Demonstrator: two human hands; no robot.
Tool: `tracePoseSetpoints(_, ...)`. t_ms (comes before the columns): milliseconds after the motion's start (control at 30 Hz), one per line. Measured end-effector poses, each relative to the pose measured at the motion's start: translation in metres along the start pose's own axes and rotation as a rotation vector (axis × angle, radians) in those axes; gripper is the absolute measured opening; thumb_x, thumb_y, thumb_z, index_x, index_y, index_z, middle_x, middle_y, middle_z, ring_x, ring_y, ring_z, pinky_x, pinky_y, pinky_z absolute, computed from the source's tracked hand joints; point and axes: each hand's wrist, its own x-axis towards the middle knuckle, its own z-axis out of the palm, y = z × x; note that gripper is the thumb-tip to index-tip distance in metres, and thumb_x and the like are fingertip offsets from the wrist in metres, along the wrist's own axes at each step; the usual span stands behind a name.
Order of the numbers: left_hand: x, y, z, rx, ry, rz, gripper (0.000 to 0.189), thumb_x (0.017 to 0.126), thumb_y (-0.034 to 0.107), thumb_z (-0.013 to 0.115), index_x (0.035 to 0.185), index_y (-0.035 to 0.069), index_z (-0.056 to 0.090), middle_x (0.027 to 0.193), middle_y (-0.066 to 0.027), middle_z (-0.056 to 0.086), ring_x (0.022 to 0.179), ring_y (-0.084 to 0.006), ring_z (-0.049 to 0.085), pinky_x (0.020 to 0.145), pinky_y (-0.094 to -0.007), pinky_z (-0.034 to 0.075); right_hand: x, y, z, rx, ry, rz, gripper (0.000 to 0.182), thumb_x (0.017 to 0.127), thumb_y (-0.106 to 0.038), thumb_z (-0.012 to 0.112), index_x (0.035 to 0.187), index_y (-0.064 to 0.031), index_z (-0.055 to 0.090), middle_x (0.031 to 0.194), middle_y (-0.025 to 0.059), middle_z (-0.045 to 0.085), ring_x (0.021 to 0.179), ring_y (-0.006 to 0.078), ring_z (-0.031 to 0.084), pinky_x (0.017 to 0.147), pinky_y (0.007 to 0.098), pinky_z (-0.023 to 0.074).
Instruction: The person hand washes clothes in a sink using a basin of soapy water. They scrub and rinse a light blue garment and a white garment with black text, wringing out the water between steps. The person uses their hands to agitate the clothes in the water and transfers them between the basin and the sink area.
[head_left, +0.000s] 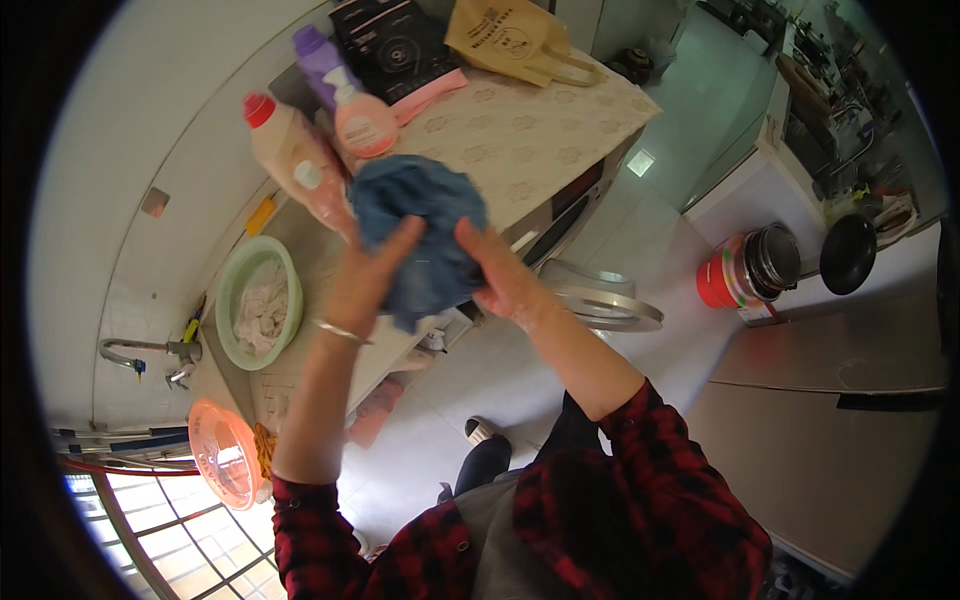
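A bunched blue cloth (424, 225), perhaps a garment, is held up between my two hands, above the counter's edge. My left hand (367, 274), with a bangle at the wrist, grips its near left side. On its right side, my right hand (499, 274) has hold of it, the thumb on top and the fingers partly hidden. Just beyond the cloth stand a pink pump bottle (365, 124) and a large bottle with a red cap (292, 154). Below and to the right, the round glass door (611, 307) of a front-loading washing machine hangs open.
A green basin (295, 330) with pale wet cloth sits on the counter at left, near a faucet (150, 346). An orange basin (217, 442) is lower left. A patterned cover (540, 135) lies on the machine, bearing an induction cooker (397, 56) and a paper bag (510, 37).
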Motion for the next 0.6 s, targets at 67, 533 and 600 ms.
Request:
tracePoseSetpoints(67,0.016,-0.009,0.067,0.077,-0.147,0.053,0.072,0.086,0.037,0.073,0.138,-0.001,0.04,0.127,-0.0124,0.055,0.117,-0.0196,0.052,0.098,-0.0315,0.044,-0.004,-0.049,-0.06,0.065,-0.026,-0.036,0.066,0.088,-0.032,0.071,0.141,-0.0075,0.04,0.133,0.0124,0.053,0.119,0.0246,0.056,0.099,0.0395,0.0485)
tracePoseSetpoints(533,0.075,-0.324,0.29,0.842,-0.232,0.344,0.006,0.082,0.012,0.067,0.082,0.007,0.07,0.077,-0.0063,0.068,0.073,-0.0253,0.064,0.065,-0.0364,0.045,0.039,-0.088,-0.55,0.23,0.36,0.414,0.045,0.089,-0.023,0.066,0.128,-0.0021,0.053,0.122,0.0118,0.062,0.107,0.0234,0.063,0.099,0.0377,0.0495)
tracePoseSetpoints(600,0.073,-0.329,0.3,0.868,-0.098,0.325,0.003,0.075,0.01,0.07,0.074,0.008,0.068,0.07,-0.0066,0.065,0.066,-0.0252,0.063,0.064,-0.0367,0.045,0.095,-0.033,-0.561,0.368,0.347,0.512,0.046,0.088,-0.028,0.067,0.125,-0.002,0.056,0.118,0.0133,0.064,0.103,0.0253,0.065,0.097,0.0383,0.0502)
